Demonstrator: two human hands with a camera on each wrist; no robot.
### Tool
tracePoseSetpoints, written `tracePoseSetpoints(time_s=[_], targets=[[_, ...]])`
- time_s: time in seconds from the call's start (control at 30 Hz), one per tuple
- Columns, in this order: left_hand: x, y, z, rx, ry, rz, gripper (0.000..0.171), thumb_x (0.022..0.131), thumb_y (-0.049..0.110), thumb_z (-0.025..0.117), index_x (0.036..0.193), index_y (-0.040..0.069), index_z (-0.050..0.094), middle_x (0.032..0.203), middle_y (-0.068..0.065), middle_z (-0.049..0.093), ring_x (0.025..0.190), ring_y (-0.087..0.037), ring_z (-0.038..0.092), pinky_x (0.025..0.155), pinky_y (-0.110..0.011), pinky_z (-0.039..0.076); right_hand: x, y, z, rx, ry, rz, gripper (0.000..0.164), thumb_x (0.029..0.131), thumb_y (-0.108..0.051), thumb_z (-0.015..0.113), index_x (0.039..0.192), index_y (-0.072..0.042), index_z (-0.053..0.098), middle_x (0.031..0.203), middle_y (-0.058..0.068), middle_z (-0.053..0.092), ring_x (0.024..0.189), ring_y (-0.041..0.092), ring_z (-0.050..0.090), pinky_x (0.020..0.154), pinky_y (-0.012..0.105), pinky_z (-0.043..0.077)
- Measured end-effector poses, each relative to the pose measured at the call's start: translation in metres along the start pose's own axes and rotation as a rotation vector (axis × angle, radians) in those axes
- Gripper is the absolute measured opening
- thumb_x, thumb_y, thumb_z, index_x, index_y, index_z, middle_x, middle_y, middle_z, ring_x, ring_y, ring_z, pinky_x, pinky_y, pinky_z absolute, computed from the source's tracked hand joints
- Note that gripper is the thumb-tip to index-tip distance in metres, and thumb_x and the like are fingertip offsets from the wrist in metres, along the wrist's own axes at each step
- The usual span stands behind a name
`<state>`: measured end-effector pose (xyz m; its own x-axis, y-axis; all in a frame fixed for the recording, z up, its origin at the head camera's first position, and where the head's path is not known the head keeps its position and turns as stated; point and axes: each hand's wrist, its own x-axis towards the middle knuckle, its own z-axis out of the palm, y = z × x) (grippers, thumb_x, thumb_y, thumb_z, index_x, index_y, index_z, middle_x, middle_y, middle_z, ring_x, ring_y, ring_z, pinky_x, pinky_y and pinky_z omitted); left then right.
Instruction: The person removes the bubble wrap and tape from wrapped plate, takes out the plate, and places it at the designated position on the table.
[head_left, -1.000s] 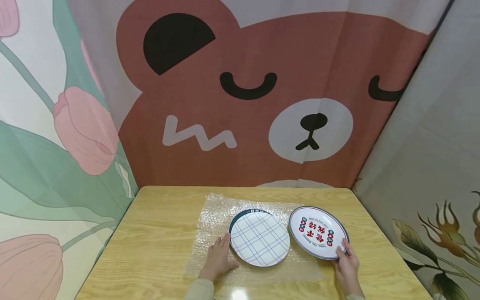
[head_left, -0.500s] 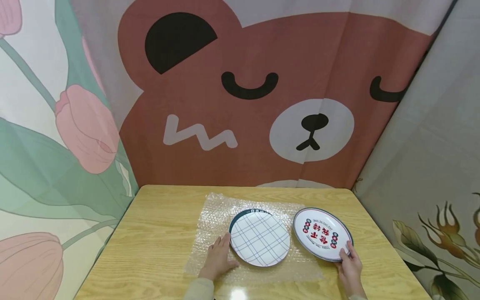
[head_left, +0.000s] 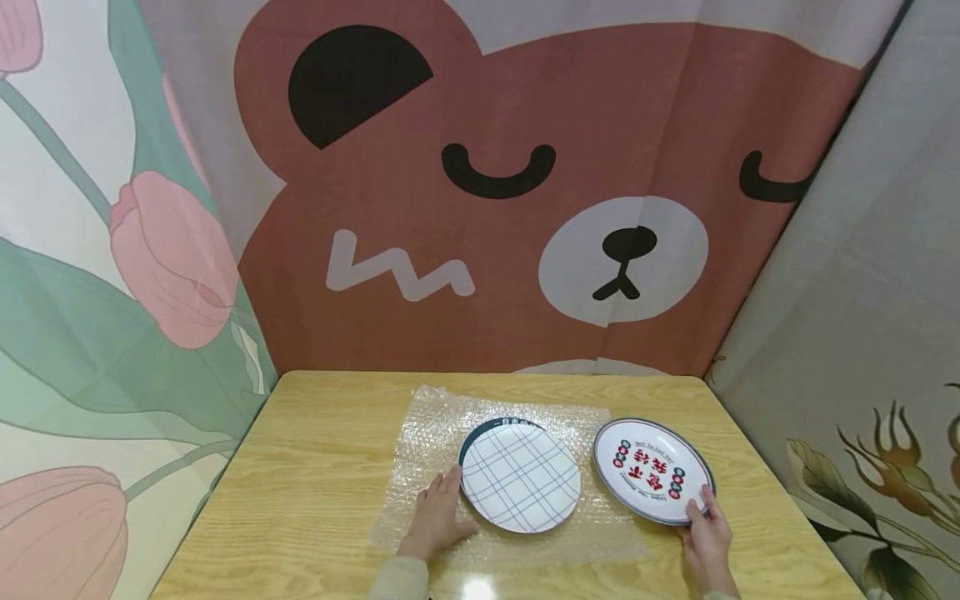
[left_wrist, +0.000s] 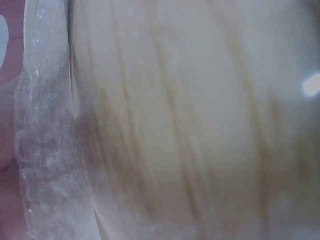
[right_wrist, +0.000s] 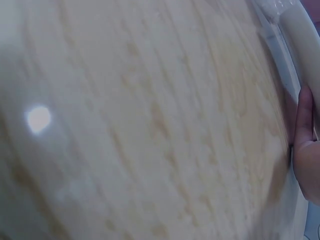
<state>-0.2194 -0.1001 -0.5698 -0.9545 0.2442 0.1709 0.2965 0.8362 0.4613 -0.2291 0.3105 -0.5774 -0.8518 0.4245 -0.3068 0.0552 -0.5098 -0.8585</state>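
On my head feed, the right hand (head_left: 707,537) pinches the rim of the red-lettered plate (head_left: 648,471), right of the checked plate (head_left: 521,477). Left hand (head_left: 435,517) has its fingers relaxed at the checked one's left edge. Bubble wrap (head_left: 423,442) sits underneath, on the desk (head_left: 300,483). The bear-print curtain (head_left: 510,275) blocks the back, tulip curtain (head_left: 168,258) the left.

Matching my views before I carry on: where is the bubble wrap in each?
Head: bubble wrap low centre, showing around the checked plate.
Left wrist: bubble wrap down the left side.
Right wrist: bubble wrap, only a bit, top right.
Shared landmark: the wood-grain table.
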Motion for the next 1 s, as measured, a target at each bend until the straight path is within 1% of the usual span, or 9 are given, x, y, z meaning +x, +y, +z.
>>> tracePoseSetpoints(time_s=[0.1,0.17,0.2,0.27,0.5,0.7,0.93,1.0], targets=[[0.0005,-0.0007,0.0013,0.0,0.005,0.0,0.095,0.062,0.04,0.077,0.131,-0.009,0.034,0.134,-0.022,0.036,0.119,-0.044,0.034,0.09,-0.058,0.031,0.0005,-0.0007,-0.002,-0.006,0.017,0.004,0.061,0.09,-0.015,0.05,0.14,-0.03,0.017,0.147,-0.011,0.004,0.089,-0.011,0.047,0.071,0.016,0.047],[0.0009,-0.0009,0.0016,-0.002,0.008,-0.001,0.095,0.062,0.04,0.077,0.131,-0.009,0.034,0.134,-0.022,0.036,0.119,-0.044,0.034,0.09,-0.058,0.031,0.0006,-0.0012,-0.0032,0.008,0.022,0.005,0.062,0.09,-0.014,0.05,0.14,-0.03,0.017,0.147,-0.011,0.004,0.087,-0.011,0.047,0.065,0.014,0.048],[0.001,-0.0008,0.0015,-0.001,0.008,-0.003,0.095,0.062,0.04,0.077,0.132,-0.009,0.033,0.134,-0.022,0.036,0.119,-0.044,0.033,0.091,-0.058,0.031,0.0007,-0.0015,-0.0033,0.017,0.031,0.009,0.061,0.09,-0.013,0.05,0.14,-0.03,0.018,0.148,-0.01,0.005,0.083,-0.012,0.048,0.062,0.013,0.048],[0.0012,-0.0009,0.0017,-0.003,0.007,-0.008,0.095,0.062,0.04,0.077,0.132,-0.008,0.033,0.135,-0.022,0.036,0.119,-0.044,0.033,0.091,-0.058,0.03,0.0009,-0.0021,-0.0035,0.03,0.033,0.012,0.062,0.09,-0.013,0.05,0.14,-0.029,0.018,0.148,-0.009,0.006,0.08,-0.012,0.049,0.06,0.014,0.048],[0.0008,0.0005,0.0002,-0.009,0.006,-0.01,0.094,0.062,0.038,0.077,0.131,-0.009,0.033,0.134,-0.022,0.036,0.119,-0.044,0.033,0.091,-0.058,0.03,0.0029,-0.0023,-0.003,0.003,0.045,0.012,0.061,0.091,-0.014,0.049,0.141,-0.028,0.018,0.148,-0.008,0.007,0.075,-0.012,0.05,0.06,0.013,0.048],[0.0001,0.0012,-0.0014,-0.003,0.0,-0.005,0.094,0.063,0.038,0.077,0.131,-0.009,0.034,0.134,-0.022,0.037,0.119,-0.044,0.034,0.091,-0.058,0.031,0.0031,-0.0014,-0.0026,0.016,0.051,0.001,0.061,0.09,-0.011,0.049,0.141,-0.028,0.019,0.148,-0.007,0.008,0.077,-0.012,0.05,0.06,0.014,0.049],[-0.0002,0.0015,-0.0016,-0.003,-0.003,-0.007,0.094,0.063,0.039,0.077,0.132,-0.009,0.033,0.134,-0.022,0.037,0.12,-0.043,0.033,0.091,-0.058,0.03,0.0034,-0.0002,-0.0021,-0.066,0.067,-0.017,0.058,0.092,-0.014,0.047,0.141,-0.028,0.019,0.148,-0.005,0.008,0.078,-0.013,0.049,0.06,0.012,0.048],[0.0001,0.0015,-0.0015,-0.003,-0.001,-0.008,0.095,0.063,0.039,0.077,0.132,-0.009,0.033,0.134,-0.022,0.037,0.12,-0.043,0.033,0.091,-0.058,0.03,0.0034,-0.0004,-0.0017,-0.068,0.07,-0.017,0.058,0.092,-0.013,0.046,0.141,-0.028,0.019,0.148,-0.005,0.008,0.076,-0.014,0.048,0.06,0.012,0.048]])
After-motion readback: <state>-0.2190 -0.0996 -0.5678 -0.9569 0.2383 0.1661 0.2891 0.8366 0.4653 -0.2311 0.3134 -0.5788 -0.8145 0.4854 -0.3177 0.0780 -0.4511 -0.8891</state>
